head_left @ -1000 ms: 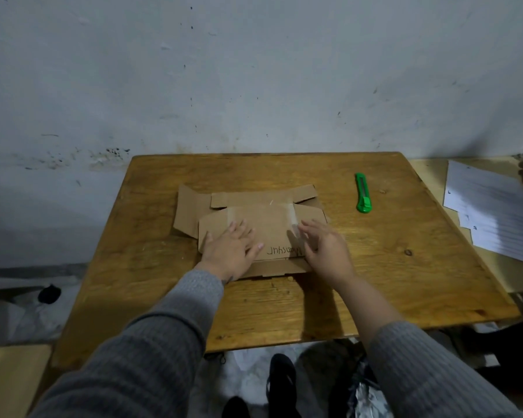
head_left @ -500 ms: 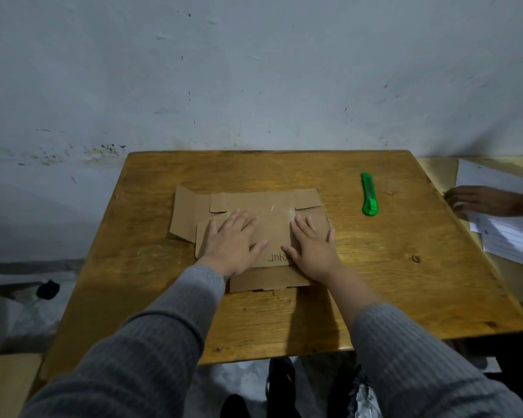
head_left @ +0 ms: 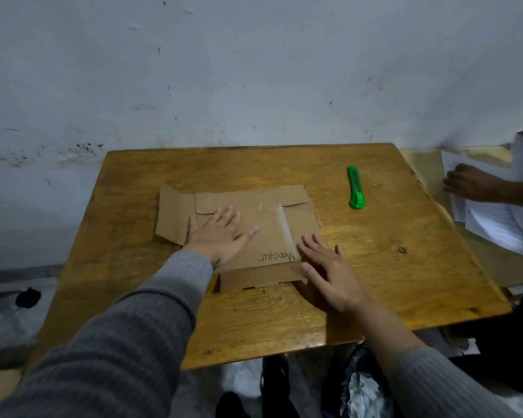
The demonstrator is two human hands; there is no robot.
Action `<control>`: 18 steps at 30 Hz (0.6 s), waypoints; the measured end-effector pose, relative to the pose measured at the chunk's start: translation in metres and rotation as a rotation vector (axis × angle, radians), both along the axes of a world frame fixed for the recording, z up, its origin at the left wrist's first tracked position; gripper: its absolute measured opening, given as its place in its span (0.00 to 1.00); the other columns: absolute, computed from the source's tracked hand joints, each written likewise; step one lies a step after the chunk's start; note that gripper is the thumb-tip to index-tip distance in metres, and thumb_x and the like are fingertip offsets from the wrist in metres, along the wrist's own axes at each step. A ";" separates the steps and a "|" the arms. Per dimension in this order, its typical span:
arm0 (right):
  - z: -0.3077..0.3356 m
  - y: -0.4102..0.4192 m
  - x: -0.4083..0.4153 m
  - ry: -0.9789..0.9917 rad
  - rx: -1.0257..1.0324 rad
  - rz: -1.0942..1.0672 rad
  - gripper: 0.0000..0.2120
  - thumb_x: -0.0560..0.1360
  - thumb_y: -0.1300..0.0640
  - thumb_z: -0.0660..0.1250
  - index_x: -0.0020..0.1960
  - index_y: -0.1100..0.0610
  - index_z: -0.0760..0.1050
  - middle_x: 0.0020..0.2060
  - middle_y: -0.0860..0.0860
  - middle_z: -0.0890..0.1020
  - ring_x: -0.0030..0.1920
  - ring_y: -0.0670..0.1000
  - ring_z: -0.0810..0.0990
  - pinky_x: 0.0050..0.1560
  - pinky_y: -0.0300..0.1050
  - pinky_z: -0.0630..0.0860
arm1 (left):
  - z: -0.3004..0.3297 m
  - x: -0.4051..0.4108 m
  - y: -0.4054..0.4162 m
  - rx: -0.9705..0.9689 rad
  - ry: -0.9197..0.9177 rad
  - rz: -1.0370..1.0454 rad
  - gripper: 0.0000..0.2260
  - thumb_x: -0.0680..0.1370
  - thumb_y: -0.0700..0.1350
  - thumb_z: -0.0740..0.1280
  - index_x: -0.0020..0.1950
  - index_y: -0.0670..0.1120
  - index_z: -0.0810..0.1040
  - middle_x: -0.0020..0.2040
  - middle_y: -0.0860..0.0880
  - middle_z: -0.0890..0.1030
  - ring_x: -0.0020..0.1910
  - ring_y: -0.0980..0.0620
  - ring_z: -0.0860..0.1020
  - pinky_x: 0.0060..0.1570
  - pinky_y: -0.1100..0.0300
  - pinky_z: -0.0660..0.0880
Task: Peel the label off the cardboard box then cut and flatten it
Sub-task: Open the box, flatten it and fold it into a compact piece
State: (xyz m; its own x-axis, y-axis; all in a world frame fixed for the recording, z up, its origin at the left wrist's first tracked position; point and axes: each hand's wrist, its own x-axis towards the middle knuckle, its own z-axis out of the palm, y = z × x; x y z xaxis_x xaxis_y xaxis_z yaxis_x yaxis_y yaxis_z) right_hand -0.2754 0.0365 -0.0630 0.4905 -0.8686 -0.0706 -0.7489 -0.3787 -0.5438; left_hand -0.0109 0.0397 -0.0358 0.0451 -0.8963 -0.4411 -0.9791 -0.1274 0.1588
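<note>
The brown cardboard box [head_left: 254,206] lies flattened on the wooden table [head_left: 405,267], flaps spread out, with handwriting near its front edge. My left hand [head_left: 221,233] presses flat on the left part of the cardboard, fingers spread. Over the box's near right corner and the table beside it is my right hand [head_left: 329,273], flat with fingers apart, holding nothing. A green utility knife [head_left: 355,188] lies on the table to the right of the box, untouched. A strip of clear tape glints on the cardboard's right fold.
Another person's hand [head_left: 471,182] rests on white papers [head_left: 495,224] on a second table at the right. The grey wall stands right behind the table. Dark shoes and crumpled plastic lie on the floor under the front edge.
My right hand has slid off the middle of the cardboard toward its near right corner, uncovering the handwriting. My left hand stays pressed on the box. The other person's hand shifted over the papers.
</note>
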 end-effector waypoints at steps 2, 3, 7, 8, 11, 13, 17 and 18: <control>-0.004 0.008 -0.002 -0.032 -0.017 -0.015 0.38 0.70 0.26 0.44 0.73 0.45 0.60 0.74 0.41 0.58 0.76 0.41 0.48 0.75 0.56 0.40 | 0.004 0.001 -0.002 0.024 -0.007 -0.013 0.42 0.68 0.73 0.30 0.78 0.54 0.41 0.77 0.56 0.38 0.77 0.53 0.40 0.71 0.34 0.40; -0.005 0.011 -0.002 -0.041 -0.021 -0.026 0.39 0.70 0.25 0.44 0.73 0.45 0.60 0.74 0.41 0.58 0.76 0.41 0.47 0.75 0.55 0.39 | 0.006 0.001 -0.003 0.033 -0.012 -0.018 0.43 0.67 0.74 0.29 0.78 0.54 0.42 0.78 0.56 0.39 0.77 0.53 0.41 0.70 0.33 0.40; -0.005 0.016 0.006 -0.009 -0.056 -0.075 0.40 0.68 0.24 0.43 0.72 0.45 0.64 0.74 0.42 0.60 0.76 0.42 0.49 0.76 0.57 0.41 | 0.013 0.001 -0.005 0.063 -0.023 -0.042 0.45 0.66 0.74 0.28 0.78 0.53 0.44 0.78 0.54 0.40 0.77 0.52 0.43 0.70 0.33 0.39; -0.004 0.016 0.008 -0.006 -0.062 -0.104 0.38 0.69 0.25 0.45 0.71 0.44 0.66 0.74 0.43 0.62 0.76 0.42 0.51 0.76 0.57 0.42 | 0.015 0.001 -0.005 0.069 -0.019 -0.043 0.45 0.66 0.74 0.28 0.78 0.53 0.44 0.78 0.54 0.41 0.77 0.52 0.43 0.70 0.33 0.39; 0.001 0.008 0.023 0.024 -0.078 -0.205 0.26 0.76 0.34 0.51 0.67 0.44 0.70 0.72 0.43 0.67 0.75 0.43 0.55 0.75 0.56 0.42 | 0.022 0.002 -0.010 0.104 0.006 -0.024 0.47 0.65 0.75 0.27 0.78 0.53 0.45 0.78 0.54 0.43 0.77 0.51 0.44 0.71 0.34 0.40; 0.004 0.001 0.037 0.049 -0.080 -0.257 0.23 0.78 0.38 0.51 0.67 0.45 0.71 0.72 0.45 0.67 0.75 0.45 0.56 0.75 0.58 0.41 | 0.025 0.002 -0.014 0.132 0.022 -0.007 0.48 0.64 0.75 0.28 0.78 0.53 0.46 0.79 0.54 0.44 0.77 0.51 0.45 0.71 0.34 0.42; 0.006 -0.011 0.060 0.134 -0.066 -0.316 0.24 0.79 0.40 0.48 0.70 0.48 0.68 0.74 0.49 0.63 0.76 0.49 0.52 0.74 0.62 0.42 | 0.021 -0.003 -0.014 0.113 -0.037 0.005 0.47 0.66 0.77 0.33 0.78 0.52 0.47 0.79 0.53 0.44 0.77 0.51 0.46 0.71 0.34 0.43; 0.006 -0.014 0.063 0.160 -0.063 -0.325 0.25 0.80 0.40 0.48 0.70 0.48 0.67 0.75 0.49 0.61 0.77 0.49 0.51 0.74 0.62 0.41 | 0.016 -0.005 -0.011 0.072 -0.062 0.004 0.45 0.68 0.76 0.35 0.78 0.52 0.47 0.79 0.52 0.45 0.77 0.50 0.46 0.72 0.35 0.43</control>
State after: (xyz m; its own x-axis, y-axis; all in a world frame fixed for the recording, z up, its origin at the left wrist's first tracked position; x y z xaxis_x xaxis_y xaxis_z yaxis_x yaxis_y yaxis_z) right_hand -0.2124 0.0229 -0.0570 0.1755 -0.9823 -0.0651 -0.9091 -0.1364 -0.3936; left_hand -0.0158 0.0289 -0.0197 0.0779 -0.8623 -0.5003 -0.9861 -0.1404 0.0885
